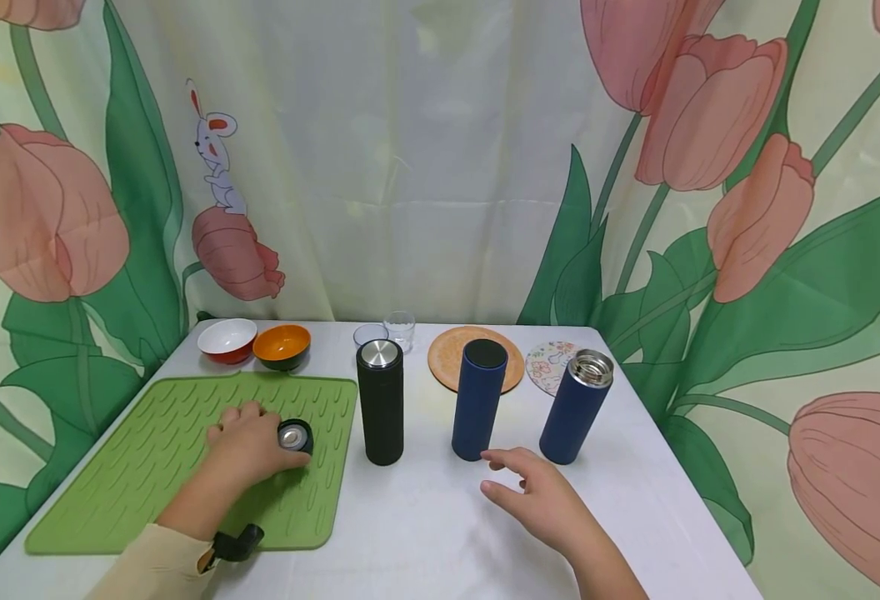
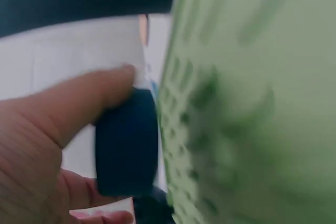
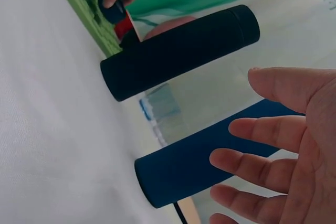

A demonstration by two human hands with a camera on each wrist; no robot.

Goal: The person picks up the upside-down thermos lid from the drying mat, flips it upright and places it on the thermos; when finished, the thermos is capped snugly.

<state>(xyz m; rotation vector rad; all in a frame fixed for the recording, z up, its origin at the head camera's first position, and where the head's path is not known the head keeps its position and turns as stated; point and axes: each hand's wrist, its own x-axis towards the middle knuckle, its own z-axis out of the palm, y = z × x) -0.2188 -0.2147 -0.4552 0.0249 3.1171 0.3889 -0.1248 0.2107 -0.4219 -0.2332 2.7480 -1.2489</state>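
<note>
Over the green drying mat [image 1: 185,467], my left hand [image 1: 248,446] pinches a dark blue thermos lid [image 1: 294,436] between thumb and fingers, its inner side facing up. The left wrist view shows the lid's side [image 2: 126,145] close to the mat. My right hand [image 1: 537,500] holds nothing, its fingers spread and slightly bent. It hovers in front of the blue thermos with its lid on [image 1: 477,408]. To the right stands a second blue thermos [image 1: 575,412], lidless, with its steel mouth showing. A black thermos [image 1: 382,412] with a silver top stands upright beside the mat.
Behind the mat sit a red-and-white bowl [image 1: 227,340] and an orange bowl [image 1: 282,344]. Clear glasses [image 1: 400,329] stand behind the black thermos. A round wooden board [image 1: 443,358] and a flowered round mat [image 1: 548,362] lie at the back right, before a curtain.
</note>
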